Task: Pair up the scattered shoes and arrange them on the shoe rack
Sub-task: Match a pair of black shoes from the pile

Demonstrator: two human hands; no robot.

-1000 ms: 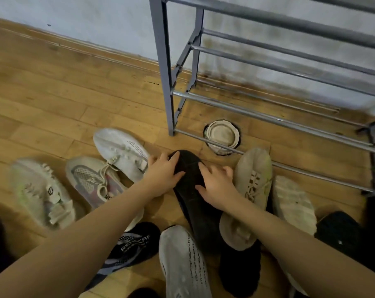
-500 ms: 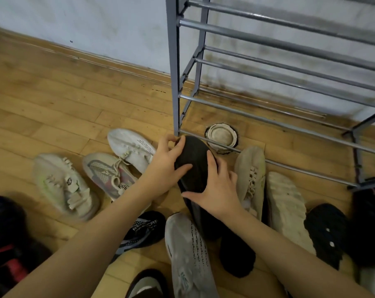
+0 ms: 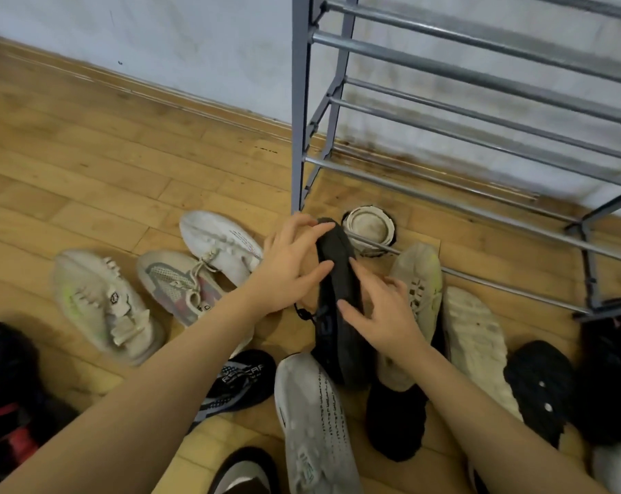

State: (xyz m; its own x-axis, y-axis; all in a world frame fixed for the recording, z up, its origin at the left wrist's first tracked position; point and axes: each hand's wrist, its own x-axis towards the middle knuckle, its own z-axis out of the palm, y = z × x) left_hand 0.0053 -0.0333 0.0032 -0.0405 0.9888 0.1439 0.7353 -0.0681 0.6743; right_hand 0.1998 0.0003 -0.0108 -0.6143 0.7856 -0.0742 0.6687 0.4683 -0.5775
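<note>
**Mia:** What are the hands doing?

**Ben:** Both hold the long black cloth shoe point(image 3: 341, 301). The left hand point(image 3: 289, 269) curls round its toe end, thumb on top. The right hand point(image 3: 383, 317) presses on its middle with fingers partly bent, wrapping the side. The shoe is tipped on its edge between them, just off the wooden plank floor point(image 3: 123, 180).

**Mia:** Where should it go?

**Ben:** The grey metal shoe rack point(image 3: 480, 83) stands just past the left fingertips. I think the shoe needs its twin first. A second black shoe point(image 3: 396, 418) lies under the right wrist. It may be the match, but I can't be sure.

**Mia:** How do you do it well?

**Ben:** Keep a snug hold on both ends so the floppy shoe doesn't sag. Lift it clear of the cream knitted shoe point(image 3: 417, 279) touching the right fingers. Watch the round white dish point(image 3: 369, 226) beyond the left fingers, under the lowest bar. Set both shoes side by side across two bars, or they could slip through.
</note>
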